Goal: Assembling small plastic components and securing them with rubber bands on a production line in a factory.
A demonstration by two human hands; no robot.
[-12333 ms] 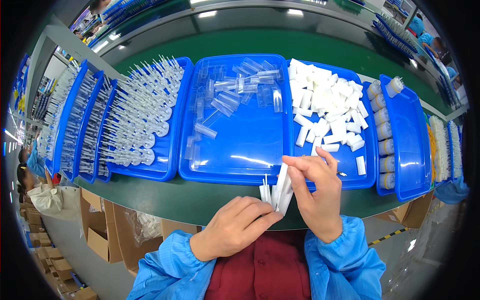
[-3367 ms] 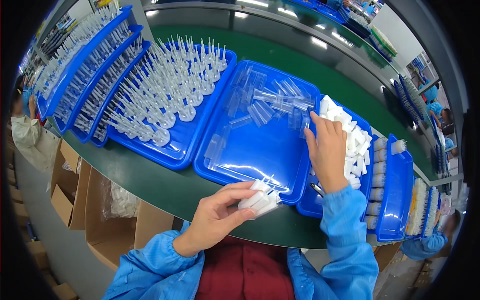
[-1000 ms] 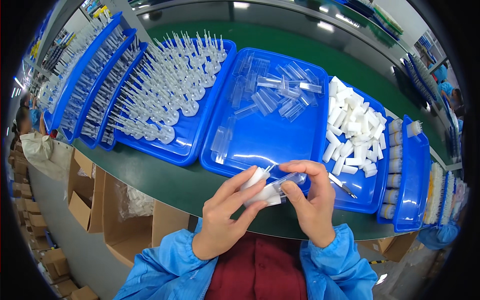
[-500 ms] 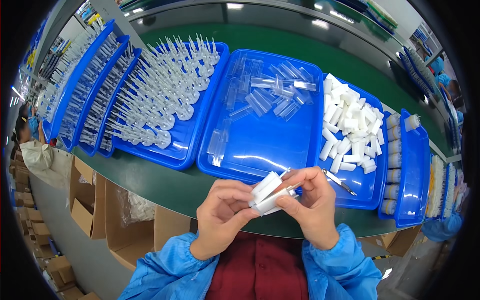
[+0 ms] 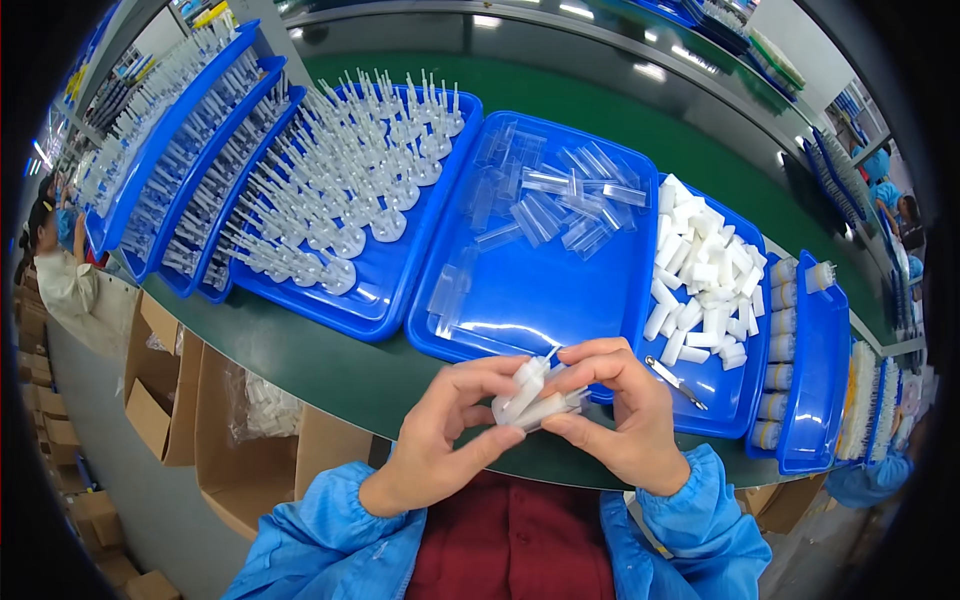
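Observation:
In front of my chest, just off the table's near edge, I hold a small white-and-clear plastic assembly (image 5: 528,398) between both hands. My left hand (image 5: 445,435) grips it from the left, thumb below and fingers above. My right hand (image 5: 625,415) closes on its right end in a pinch, with a thin pin sticking up near the fingertips. The assembly looks like two white pieces side by side with clear parts around them. My fingers hide how they join.
A blue tray (image 5: 560,300) of clear rectangular sleeves is ahead. On its right, another tray has white blocks (image 5: 705,265) and a small metal tool (image 5: 677,383). Leftward stand trays of upright clear stemmed parts (image 5: 350,190). Below left are open cardboard boxes (image 5: 235,450).
The assembly has been turned in my fingers, so its white pieces now show more end-on. Both hands remain in nearly the same place, and the view has shifted slightly.

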